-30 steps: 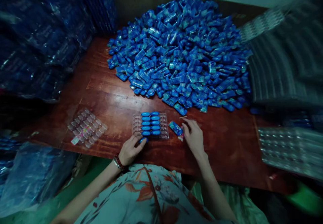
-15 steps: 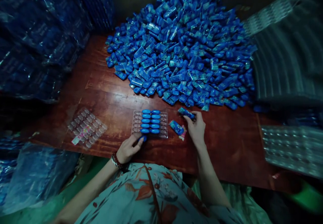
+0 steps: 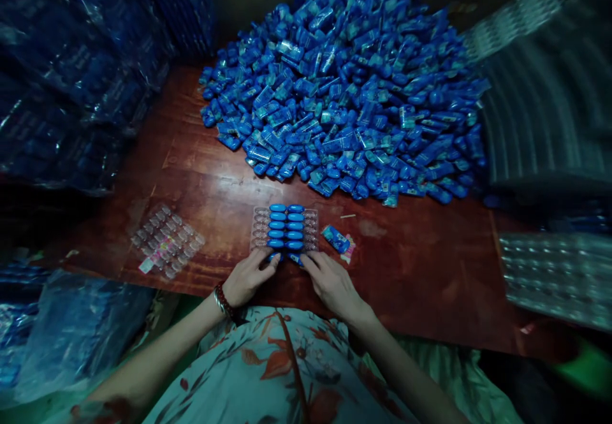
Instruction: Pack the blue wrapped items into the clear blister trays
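Both hands at the near edge of a clear blister tray [image 3: 285, 229]. Left hand [image 3: 247, 277] curled, fingertips [image 3: 273, 257] pinching a small blue packet [image 3: 274, 256] at the tray's near-left corner. Right hand [image 3: 329, 280] likewise, fingertips [image 3: 306, 259] pressing another blue packet [image 3: 296, 259] into the near row. Just beyond the fingers, two middle columns filled with blue packets; outer columns on either side bare. Judged roughly half loaded. To the right of the right fingers, one loose wrapped packet [image 3: 335, 238] lying flat. Far beyond, a big heap of blue packets [image 3: 344, 86] waiting. Well left of the left hand, an empty spare tray [image 3: 166, 240] on the wooden table [image 3: 421, 264].
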Motion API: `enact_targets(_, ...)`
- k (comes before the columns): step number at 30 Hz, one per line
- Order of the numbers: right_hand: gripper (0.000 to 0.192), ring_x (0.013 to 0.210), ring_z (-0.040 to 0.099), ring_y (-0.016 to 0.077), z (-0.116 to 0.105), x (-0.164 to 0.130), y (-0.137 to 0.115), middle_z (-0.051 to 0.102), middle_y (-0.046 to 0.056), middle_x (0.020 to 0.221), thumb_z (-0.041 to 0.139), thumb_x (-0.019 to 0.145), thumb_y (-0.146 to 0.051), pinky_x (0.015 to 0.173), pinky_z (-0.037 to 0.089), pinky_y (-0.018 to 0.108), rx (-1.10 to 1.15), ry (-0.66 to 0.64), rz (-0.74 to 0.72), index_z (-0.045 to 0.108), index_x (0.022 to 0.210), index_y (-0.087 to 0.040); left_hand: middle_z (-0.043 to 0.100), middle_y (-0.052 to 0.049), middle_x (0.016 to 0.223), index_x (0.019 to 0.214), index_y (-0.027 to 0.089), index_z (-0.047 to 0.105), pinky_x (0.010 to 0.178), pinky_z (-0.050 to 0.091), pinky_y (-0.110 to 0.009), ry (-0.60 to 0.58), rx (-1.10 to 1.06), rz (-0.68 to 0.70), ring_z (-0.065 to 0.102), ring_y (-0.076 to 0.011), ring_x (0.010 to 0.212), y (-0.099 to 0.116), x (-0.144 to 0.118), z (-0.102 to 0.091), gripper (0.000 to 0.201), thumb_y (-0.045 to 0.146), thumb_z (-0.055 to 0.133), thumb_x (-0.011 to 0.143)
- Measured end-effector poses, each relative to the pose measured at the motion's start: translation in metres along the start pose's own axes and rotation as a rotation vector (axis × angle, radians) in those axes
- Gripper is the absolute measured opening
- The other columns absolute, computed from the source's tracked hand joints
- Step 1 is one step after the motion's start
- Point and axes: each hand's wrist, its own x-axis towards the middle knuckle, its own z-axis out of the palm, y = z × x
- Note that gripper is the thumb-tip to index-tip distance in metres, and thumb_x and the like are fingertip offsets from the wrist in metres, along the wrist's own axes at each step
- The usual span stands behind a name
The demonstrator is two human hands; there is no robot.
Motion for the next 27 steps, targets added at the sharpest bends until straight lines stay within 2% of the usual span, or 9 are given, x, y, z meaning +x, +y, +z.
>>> enact_targets(4,0.029,0.082,0.055,0.0202,-0.016,0.020,-0.025,0.059,0.009,0.089,0.040,0.085,-0.006,0.069,0.048,0.032,-0.243,-0.177,-0.013,0.053,0.110,-0.013,0.052,-0.010,0.110,0.129,0.025,0.045,0.078,0.053,-0.030,0.168,0.053,-0.043,0.054,-0.0179,0.100,0.007,-0.001,-0.001,0.042,0.011,0.043,0.089)
enact_targets(10,0.021,0.073,0.055,0.0198,-0.013,0.043,-0.045,0.058,0.008,0.079,0.041,0.086,-0.007,0.058,0.045,0.030,-0.365,-0.250,-0.091,0.057,0.100,-0.012,0.053,-0.012,0.109,0.132,0.023,0.041,0.077,0.053,-0.032,0.194,-0.028,-0.037,0.052,-0.0193,0.099,0.006,0.007,0.004,0.044,0.013,0.044,0.089)
enact_targets(13,0.023,0.072,0.057,0.0185,-0.009,0.035,-0.038,0.061,0.007,0.081,0.044,0.087,-0.010,0.060,0.046,0.029,-0.338,-0.137,-0.072,0.058,0.105,-0.013,0.054,-0.012,0.108,0.131,0.023,0.042,0.075,0.052,-0.032,0.184,-0.019,-0.033,0.053,-0.0189,0.098,0.006,0.005,0.005,0.043,0.012,0.042,0.090)
enact_targets(16,0.032,0.079,0.061,0.0168,-0.007,0.015,-0.026,0.065,0.008,0.094,0.047,0.090,-0.020,0.070,0.048,0.028,-0.202,0.102,-0.003,0.051,0.121,-0.016,0.054,-0.012,0.110,0.131,0.022,0.042,0.078,0.051,-0.033,0.186,-0.048,-0.054,0.053,-0.0186,0.098,0.008,-0.003,0.000,0.043,0.013,0.044,0.089)
enact_targets(18,0.035,0.088,0.061,0.0165,-0.005,0.002,-0.015,0.065,0.007,0.103,0.046,0.091,-0.025,0.079,0.047,0.027,-0.099,0.263,0.106,0.048,0.125,-0.020,0.054,-0.010,0.109,0.129,0.022,0.043,0.081,0.050,-0.032,0.254,-0.093,-0.160,0.054,-0.0179,0.098,0.002,-0.005,-0.007,0.041,0.015,0.046,0.088)
enact_targets(20,0.032,0.094,0.061,0.0180,-0.004,-0.007,-0.001,0.063,0.007,0.106,0.044,0.092,-0.029,0.082,0.047,0.029,-0.057,0.365,0.276,0.050,0.122,-0.022,0.053,-0.009,0.106,0.123,0.022,0.048,0.083,0.049,-0.031,0.342,-0.114,-0.301,0.055,-0.0168,0.097,-0.015,0.004,-0.016,0.035,0.016,0.046,0.089)
enact_targets(22,0.033,0.093,0.060,0.0217,-0.003,-0.009,0.015,0.062,0.009,0.103,0.040,0.092,-0.037,0.074,0.049,0.032,-0.100,0.376,0.451,0.052,0.119,-0.022,0.053,-0.008,0.104,0.113,0.020,0.054,0.085,0.048,-0.032,0.370,-0.091,-0.395,0.055,-0.0171,0.096,-0.045,0.026,-0.025,0.026,0.017,0.044,0.089)
enact_targets(25,0.046,0.083,0.060,0.0255,-0.002,-0.002,0.037,0.058,0.012,0.095,0.035,0.090,-0.050,0.056,0.047,0.032,-0.244,0.243,0.586,0.052,0.119,-0.017,0.053,-0.012,0.102,0.104,0.012,0.057,0.086,0.046,-0.039,0.282,0.011,-0.508,0.055,-0.0229,0.097,-0.097,0.081,-0.031,0.023,0.025,0.049,0.087)
enact_targets(27,0.050,0.075,0.060,0.0245,-0.001,0.004,0.048,0.054,0.012,0.093,0.036,0.088,-0.053,0.048,0.044,0.030,-0.293,0.149,0.602,0.052,0.118,-0.016,0.053,-0.014,0.098,0.106,0.009,0.056,0.083,0.047,-0.041,0.143,0.057,-0.597,0.056,-0.0270,0.095,-0.122,0.117,-0.028,0.035,0.032,0.061,0.080)
